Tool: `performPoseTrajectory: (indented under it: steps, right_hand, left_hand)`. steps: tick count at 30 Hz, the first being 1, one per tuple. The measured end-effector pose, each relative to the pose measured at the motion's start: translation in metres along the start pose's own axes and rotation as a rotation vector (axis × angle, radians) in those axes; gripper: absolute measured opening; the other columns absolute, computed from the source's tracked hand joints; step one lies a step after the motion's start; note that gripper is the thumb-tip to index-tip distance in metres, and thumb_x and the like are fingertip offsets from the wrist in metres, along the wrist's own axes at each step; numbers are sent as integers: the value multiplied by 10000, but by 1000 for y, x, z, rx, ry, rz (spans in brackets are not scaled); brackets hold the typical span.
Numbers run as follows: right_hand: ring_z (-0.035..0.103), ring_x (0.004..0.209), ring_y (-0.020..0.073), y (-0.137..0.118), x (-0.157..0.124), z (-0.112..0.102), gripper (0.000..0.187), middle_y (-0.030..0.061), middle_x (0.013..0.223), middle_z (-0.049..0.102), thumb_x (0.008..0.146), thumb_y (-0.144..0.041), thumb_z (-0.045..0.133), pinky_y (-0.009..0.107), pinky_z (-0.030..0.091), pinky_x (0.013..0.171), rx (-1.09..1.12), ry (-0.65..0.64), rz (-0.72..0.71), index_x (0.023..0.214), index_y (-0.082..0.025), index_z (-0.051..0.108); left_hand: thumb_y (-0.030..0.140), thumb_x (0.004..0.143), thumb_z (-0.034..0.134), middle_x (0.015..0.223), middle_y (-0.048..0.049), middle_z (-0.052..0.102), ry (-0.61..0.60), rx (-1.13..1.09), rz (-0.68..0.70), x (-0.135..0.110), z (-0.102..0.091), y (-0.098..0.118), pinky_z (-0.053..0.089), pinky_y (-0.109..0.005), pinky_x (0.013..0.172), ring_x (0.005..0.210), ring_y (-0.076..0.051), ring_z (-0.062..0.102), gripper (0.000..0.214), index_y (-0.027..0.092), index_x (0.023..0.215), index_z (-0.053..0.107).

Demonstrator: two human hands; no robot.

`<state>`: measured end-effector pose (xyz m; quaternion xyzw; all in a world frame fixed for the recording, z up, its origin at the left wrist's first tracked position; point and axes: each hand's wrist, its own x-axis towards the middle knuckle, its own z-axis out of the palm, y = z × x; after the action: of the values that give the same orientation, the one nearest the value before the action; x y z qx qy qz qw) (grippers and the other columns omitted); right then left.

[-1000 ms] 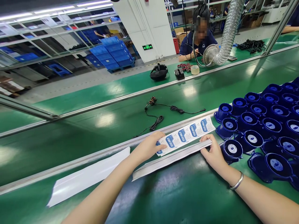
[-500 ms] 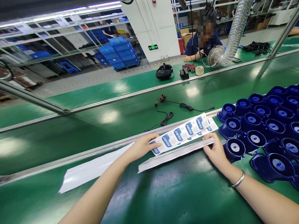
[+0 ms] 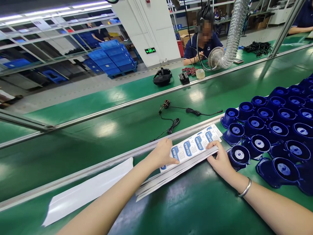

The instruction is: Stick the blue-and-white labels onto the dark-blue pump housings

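Observation:
A strip of white-and-blue printed labels [image 3: 188, 147] lies at a slant in front of me, with more label strips partly under its far end. My left hand [image 3: 162, 152] is closed at the near left end of the strip, thumb on top. Along the strip's near side runs a stack of long white sheets [image 3: 168, 176], seen mostly by its layered edges. My right hand [image 3: 218, 158] grips this stack at its right end, thumb in front and fingers over the top. A glossy white sheet [image 3: 90, 189] lies on the green bench left of the left hand.
Rows of dark blue round plastic housings [image 3: 239, 154] crowd the right side of the bench. Behind the metal rail lie black cables [image 3: 174, 125] with a small copper coil [image 3: 166, 103]. Across the bench a co-worker [image 3: 204, 42] sits near a flexible silver duct [image 3: 233, 36].
My left hand has come down with the label strip, which now rests lower against the stack of sheets. The stack's left end looks more fanned out. The view has shifted slightly.

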<state>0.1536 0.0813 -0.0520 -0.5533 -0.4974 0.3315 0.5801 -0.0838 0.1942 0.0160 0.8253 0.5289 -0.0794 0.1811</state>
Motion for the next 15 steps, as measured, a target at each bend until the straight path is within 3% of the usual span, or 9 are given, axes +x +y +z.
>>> performPoseTrajectory:
  steps: [6,9,11,15]
  right_hand:
    - [594,841,229,1,1,0,200,29,879,628,704,-161,532,355,468,805,-2,0,-5,887,-238,512]
    - [594,838,226,1,0,0,207,26,884,627,717,-167,541,349,476,795,-14,4,-8,910,-237,514]
    - [593,842,222,0,-1,1,220,25,895,628,722,-165,547,343,483,792,-22,4,-10,928,-236,520]
    - [586,852,215,-1,-1,1,229,20,898,603,710,-158,545,339,498,807,-38,14,-21,925,-236,522]
  left_hand:
    - [408,572,802,942,-104,670,-36,-10,-54,-5,-2,11,450,-353,637,801,-319,647,520,205,969,535]
    - [410,646,745,820,-52,684,-44,-43,-22,-10,-11,11,414,-332,624,754,-300,642,340,234,865,552]
    - [444,741,652,806,-36,685,-36,-72,11,-18,-19,5,411,-319,639,761,-276,638,227,246,782,550]
    - [500,854,491,703,-3,642,26,-92,15,-47,-29,-25,382,-289,597,664,-226,589,276,256,738,548]
